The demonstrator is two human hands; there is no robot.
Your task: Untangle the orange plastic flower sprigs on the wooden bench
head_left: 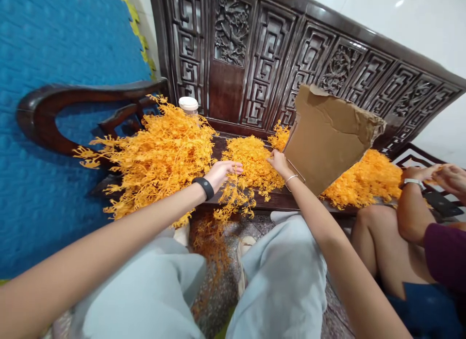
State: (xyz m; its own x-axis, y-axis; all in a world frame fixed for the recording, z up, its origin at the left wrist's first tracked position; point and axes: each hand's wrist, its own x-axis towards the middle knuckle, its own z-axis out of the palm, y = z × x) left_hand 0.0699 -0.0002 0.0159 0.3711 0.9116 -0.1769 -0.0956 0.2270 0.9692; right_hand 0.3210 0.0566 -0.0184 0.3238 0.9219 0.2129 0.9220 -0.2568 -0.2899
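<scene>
My left hand [220, 175], with a black band at the wrist, reaches over the bench with its fingers stretched out. It is beside a small heap of orange plastic flower pieces [251, 157], and some strands hang over the bench edge below it. At the right side of that heap, my right hand [279, 164] has its fingers drawn together on orange plastic flower pieces; its fingertips are partly hidden. A large pile of orange branched plastic sprigs [167, 154] lies to the left. Brown cardboard [327, 135] stands tilted just right of my right hand.
Everything lies on a dark carved wooden bench [227, 98] with a curved armrest [40, 110]. A white-lidded container [188, 104] stands behind the left pile. More orange pieces [367, 178] lie past the cardboard, near another person's hands [451, 178]. Orange strands [211, 242] lie on the floor.
</scene>
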